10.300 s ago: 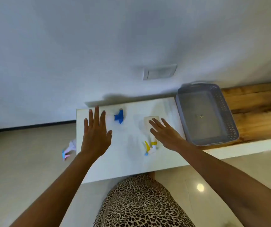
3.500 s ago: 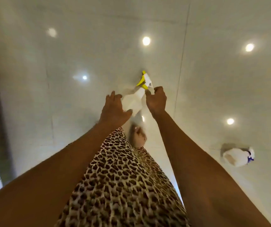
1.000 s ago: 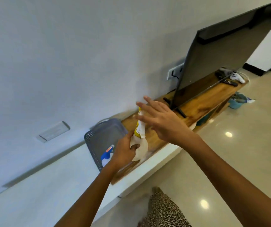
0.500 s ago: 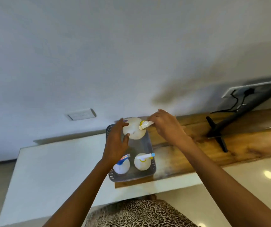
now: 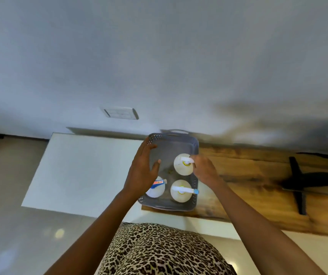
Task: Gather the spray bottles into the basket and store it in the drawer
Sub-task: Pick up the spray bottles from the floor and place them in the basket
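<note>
A grey perforated basket [image 5: 171,138] stands where the white counter meets the wooden shelf. Three white spray bottles stand upright inside it: one with a yellow collar [image 5: 183,165] at the far right, one with a white and blue trigger [image 5: 181,190] at the near right, one with a blue and red trigger [image 5: 156,188] at the near left. My left hand [image 5: 142,171] hovers over the basket's left side with fingers spread, partly hiding the near-left bottle. My right hand [image 5: 203,170] rests beside the far-right bottle, fingertips at its trigger; whether it grips is unclear.
The white counter [image 5: 79,171] stretches left of the basket. A wooden shelf [image 5: 258,187] runs to the right and carries a black screen stand [image 5: 298,181]. A wall socket plate [image 5: 120,113] sits above the counter. Shiny floor tiles lie below.
The yellow-collared bottle came down from above the basket's far end and now stands inside at the far right. My left hand let go of it and shifted left with fingers spread.
</note>
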A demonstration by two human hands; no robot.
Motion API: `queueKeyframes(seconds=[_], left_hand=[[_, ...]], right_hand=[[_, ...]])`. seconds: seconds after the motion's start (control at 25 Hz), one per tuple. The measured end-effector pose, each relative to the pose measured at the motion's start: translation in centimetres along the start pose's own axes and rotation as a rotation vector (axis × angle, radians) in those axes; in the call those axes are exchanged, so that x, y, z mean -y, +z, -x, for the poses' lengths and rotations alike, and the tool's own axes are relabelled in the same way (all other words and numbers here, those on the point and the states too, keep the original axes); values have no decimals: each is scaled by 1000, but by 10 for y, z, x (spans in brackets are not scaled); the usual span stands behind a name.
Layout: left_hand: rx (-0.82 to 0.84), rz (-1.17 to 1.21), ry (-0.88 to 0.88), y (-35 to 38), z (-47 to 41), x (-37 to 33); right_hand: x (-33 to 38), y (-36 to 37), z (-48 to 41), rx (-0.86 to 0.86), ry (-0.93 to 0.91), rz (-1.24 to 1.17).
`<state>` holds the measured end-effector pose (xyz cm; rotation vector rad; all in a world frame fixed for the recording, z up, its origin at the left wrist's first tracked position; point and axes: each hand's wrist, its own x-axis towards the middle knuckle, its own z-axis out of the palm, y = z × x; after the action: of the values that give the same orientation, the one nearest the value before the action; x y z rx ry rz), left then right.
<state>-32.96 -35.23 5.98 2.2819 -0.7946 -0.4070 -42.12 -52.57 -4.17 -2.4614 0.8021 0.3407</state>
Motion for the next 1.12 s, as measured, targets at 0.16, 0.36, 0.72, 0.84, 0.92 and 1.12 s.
queueKeyframes(seconds=[0.16,0.36,0.72,0.84,0.92,1.12], left_hand=[[-10,9,-74,-2,0,4],[-15,-3,-178,-3,5,12],[9,-3,-220,-2,12,19],[9,1,-211,-6,14,21],[9,1,-206,-11,17,23],[-36,27,-170,-30,25,32]], right_hand=[[-2,16,-17,66,-23,-9],[-5,31,-21,126,-29,27],[0,32,-25,106,-27,31],[2,29,-20,38,-51,51],[5,26,-16,-13,-71,76],[26,18,-3,-71,-109,105]])
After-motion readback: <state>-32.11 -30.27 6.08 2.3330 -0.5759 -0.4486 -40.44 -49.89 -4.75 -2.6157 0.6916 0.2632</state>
